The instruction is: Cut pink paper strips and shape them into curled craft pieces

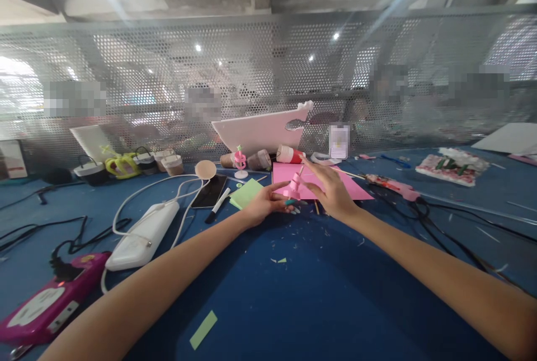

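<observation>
My left hand (265, 203) is closed round the lower part of a small pink paper craft (293, 188), which looks tiered and has a thin stick poking from its top. Just to the right, my right hand (333, 188) has its fingers stretched out and apart beside the craft's upper end; whether a fingertip touches the stick I cannot tell. A pink paper sheet (350, 186) lies behind both hands. Left of them are light-green paper pieces (248, 193). A similar pink ornament with a green star (240, 163) stands upright on a white base farther back.
A white power strip (145, 232) with cables, a magenta power box (54, 296), a phone (210, 190) and a marker (218, 205) lie left. A pink glue gun (392, 186) with a black cord lies right. A tipped paper cup (290, 154) and foam board (262, 131) are behind.
</observation>
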### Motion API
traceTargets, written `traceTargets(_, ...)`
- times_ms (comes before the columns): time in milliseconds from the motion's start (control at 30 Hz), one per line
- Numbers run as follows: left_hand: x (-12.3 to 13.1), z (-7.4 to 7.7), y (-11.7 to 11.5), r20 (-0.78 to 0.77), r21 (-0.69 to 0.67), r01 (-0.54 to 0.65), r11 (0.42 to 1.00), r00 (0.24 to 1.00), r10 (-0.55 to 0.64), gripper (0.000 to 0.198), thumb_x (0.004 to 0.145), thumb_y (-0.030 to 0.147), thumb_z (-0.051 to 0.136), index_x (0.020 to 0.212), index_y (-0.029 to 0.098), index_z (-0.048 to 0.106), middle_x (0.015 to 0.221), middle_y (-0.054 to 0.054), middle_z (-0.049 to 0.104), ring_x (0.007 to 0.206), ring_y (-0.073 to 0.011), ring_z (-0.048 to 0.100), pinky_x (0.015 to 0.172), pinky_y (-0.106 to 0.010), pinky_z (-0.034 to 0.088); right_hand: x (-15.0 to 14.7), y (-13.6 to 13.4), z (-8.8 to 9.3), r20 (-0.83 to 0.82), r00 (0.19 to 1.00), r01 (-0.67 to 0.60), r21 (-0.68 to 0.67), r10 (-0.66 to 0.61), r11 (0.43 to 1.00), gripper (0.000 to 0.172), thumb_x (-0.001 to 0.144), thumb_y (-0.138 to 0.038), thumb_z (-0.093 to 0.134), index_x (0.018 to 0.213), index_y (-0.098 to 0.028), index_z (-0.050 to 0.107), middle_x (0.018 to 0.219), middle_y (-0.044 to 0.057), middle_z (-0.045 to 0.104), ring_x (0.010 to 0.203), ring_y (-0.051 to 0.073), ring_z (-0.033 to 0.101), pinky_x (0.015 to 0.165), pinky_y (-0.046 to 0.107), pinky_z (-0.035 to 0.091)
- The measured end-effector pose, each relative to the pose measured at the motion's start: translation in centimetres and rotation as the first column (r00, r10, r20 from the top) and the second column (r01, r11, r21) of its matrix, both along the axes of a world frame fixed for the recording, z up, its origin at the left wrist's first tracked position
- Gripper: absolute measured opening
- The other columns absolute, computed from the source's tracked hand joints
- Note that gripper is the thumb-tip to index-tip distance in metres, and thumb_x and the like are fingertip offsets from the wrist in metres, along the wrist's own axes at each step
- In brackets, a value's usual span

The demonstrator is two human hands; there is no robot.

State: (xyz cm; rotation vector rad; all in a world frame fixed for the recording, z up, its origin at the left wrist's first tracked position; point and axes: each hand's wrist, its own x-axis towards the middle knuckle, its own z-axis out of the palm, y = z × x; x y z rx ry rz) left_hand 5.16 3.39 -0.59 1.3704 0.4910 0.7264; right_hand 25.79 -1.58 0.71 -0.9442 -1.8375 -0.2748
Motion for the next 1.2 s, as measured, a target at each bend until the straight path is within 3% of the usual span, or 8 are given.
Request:
traceTargets(67,-0.1,0.2,0.1,0.018,-0.066,-0.024,0.997,1.000,0.026,0.070,0.073,0.007,0.069,0.135,0.015,0.039,0.080,-0.002,0.072,0.069,-0.0120,0.068,0.077,-0.028,0.050,-0.1,0.2,0.0,-0.207,0.972,-0.137,-0.136,0.107,0.981,0.048,0.095,-0.040,0.045,0.141,-0.026,0.043,0.137,0.010,0.054,0.127,0.026,0.050,0.105,0.050,0.038)
traceTargets(200,-0.5,0.6,-0.1,-0.004,-0.125,0.068,0.990,0.998,-0.069,0.069,0.075,0.007,0.068,0.136,0.017,0.039,0.094,-0.007,0.073,0.073,-0.0112,0.067,0.081,-0.029,0.049,-0.4,0.5,0.5,-0.579,0.791,-0.411,-0.264,0.197,0.873,0.047,0.088,-0.046,0.056,0.129,-0.022,0.058,0.130,0.010,0.060,0.123,0.025,0.054,0.106,0.047,0.040)
traceTargets(400,-0.8,1.2,-0.6,-0.066,-0.103,0.205,0.973,0.975,-0.212,0.066,0.071,0.015,0.075,0.130,0.017,0.048,0.093,-0.010,0.073,0.072,-0.0129,0.068,0.076,-0.028,0.050,-1.0,-0.3,2.0,-0.716,0.675,-0.544,-0.317,0.180,0.777,0.029,0.075,-0.042,0.071,0.093,-0.018,0.074,0.097,0.010,0.075,0.098,0.026,0.069,0.100,0.047,0.046)
traceTargets(633,0.2,0.6,-0.7,-0.106,-0.031,0.105,0.994,0.989,-0.107,0.056,0.062,0.021,0.082,0.111,0.010,0.057,0.087,-0.012,0.074,0.072,-0.0178,0.070,0.074,-0.031,0.054,-0.6,-0.1,2.6,-0.749,0.646,-0.508,-0.278,0.147,0.815,0.029,0.068,-0.042,0.076,0.087,-0.019,0.076,0.087,0.007,0.075,0.093,0.026,0.070,0.095,0.046,0.049)
traceTargets(800,0.7,0.0,-0.6,-0.117,0.029,-0.077,0.997,0.990,0.080,0.072,0.057,0.016,0.083,0.122,0.011,0.050,0.071,-0.003,0.072,0.064,-0.0157,0.068,0.068,-0.030,0.054,-0.4,0.1,2.8,-0.731,0.672,-0.474,-0.299,0.121,0.828,0.027,0.070,-0.039,0.075,0.087,-0.019,0.075,0.085,0.007,0.075,0.089,0.024,0.070,0.093,0.046,0.050)
traceTargets(1033,0.8,0.2,-0.8,-0.141,0.147,-0.083,0.986,0.985,0.104,0.082,0.053,0.014,0.085,0.126,0.011,0.047,0.062,0.002,0.069,0.056,-0.0131,0.064,0.064,-0.027,0.051,-1.1,-0.2,2.5,-0.644,0.746,-0.459,-0.314,0.169,0.831,0.025,0.080,-0.038,0.065,0.094,-0.019,0.074,0.092,0.008,0.074,0.093,0.024,0.068,0.093,0.045,0.050)
traceTargets(1100,0.8,0.1,-0.7,-0.126,0.149,-0.116,0.982,0.983,0.135,0.084,0.052,0.015,0.085,0.126,0.011,0.046,0.057,0.003,0.067,0.052,-0.0130,0.062,0.062,-0.027,0.051,-1.2,-0.4,2.5,-0.590,0.796,-0.375,-0.303,0.136,0.876,0.029,0.083,-0.039,0.062,0.102,-0.020,0.071,0.103,0.009,0.071,0.098,0.024,0.066,0.092,0.045,0.050)
traceTargets(1200,0.9,0.1,-0.7,-0.072,0.112,-0.206,0.972,0.974,0.214,0.085,0.053,0.016,0.085,0.127,0.010,0.044,0.057,0.003,0.066,0.052,-0.0144,0.064,0.062,-0.030,0.053,-1.7,-1.1,2.3,-0.456,0.890,-0.087,-0.167,0.001,0.982,0.036,0.080,-0.041,0.066,0.111,-0.023,0.064,0.116,0.010,0.062,0.107,0.027,0.057,0.087,0.045,0.051)
